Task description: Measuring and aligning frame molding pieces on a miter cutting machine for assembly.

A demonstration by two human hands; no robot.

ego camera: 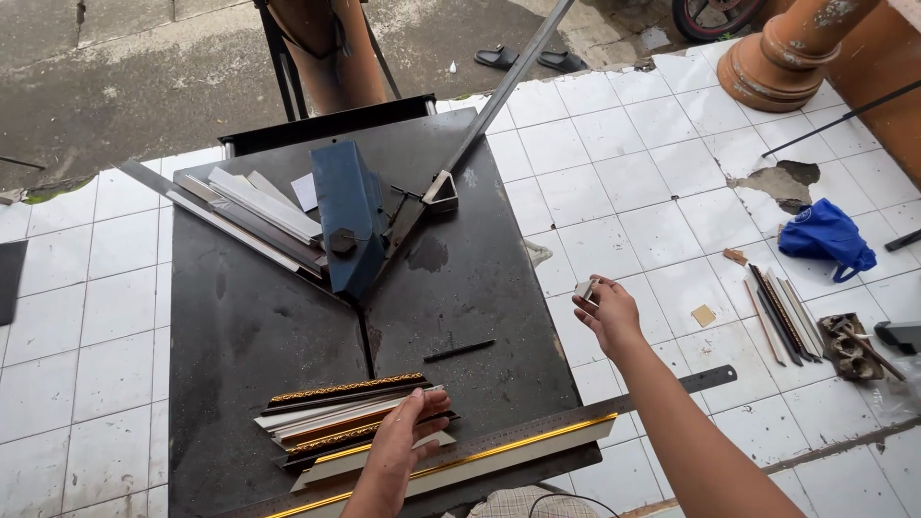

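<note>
Black metal worktop (249, 326) carries stack of frame mouldings (331, 417) near front edge. Left hand (408, 432) rests flat on stack, fingers spread, wrist cut off by bottom edge. Right hand (606, 312) raised past worktop's right side, fingers pinching small pale piece (583, 289); shape hard to make out. Long gold-edged moulding (518, 449) lies along front, near end out of view.

A blue cloth bundle (825, 238) lies at right on the white tiled floor (624, 182), black sandals (526, 59) at top centre, an orange pillar base (782, 58) upper right.
</note>
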